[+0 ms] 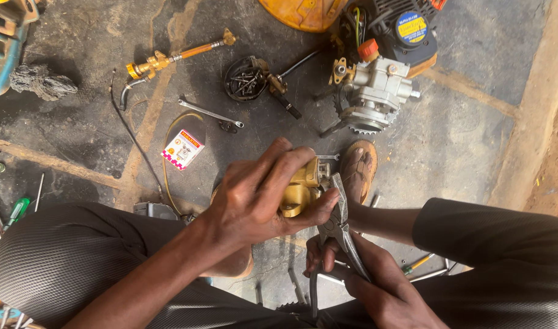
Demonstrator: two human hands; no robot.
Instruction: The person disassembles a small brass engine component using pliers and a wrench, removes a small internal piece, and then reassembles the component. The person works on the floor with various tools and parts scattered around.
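Head view — centre of frame
Brass part: yellow casting, just right of centre, above the knees.
Left hand: fingers wrapped tight around the part, thumb pressed on its lower right.
Right hand: lower right, fingers curled shut on the handles.
Pliers: long axis rises from the lower-right hand — tips touching the part's right edge.

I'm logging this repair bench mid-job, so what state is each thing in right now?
Left hand: clamped around the yellow part.
Yellow part: held off the floor, pliers at its edge.
Right hand: gripping the plier handles.
Pliers: jaws against the part.
Small engine: lying dismantled on the floor.
Spanner: flat, untouched.
Small box: closed, on the floor.
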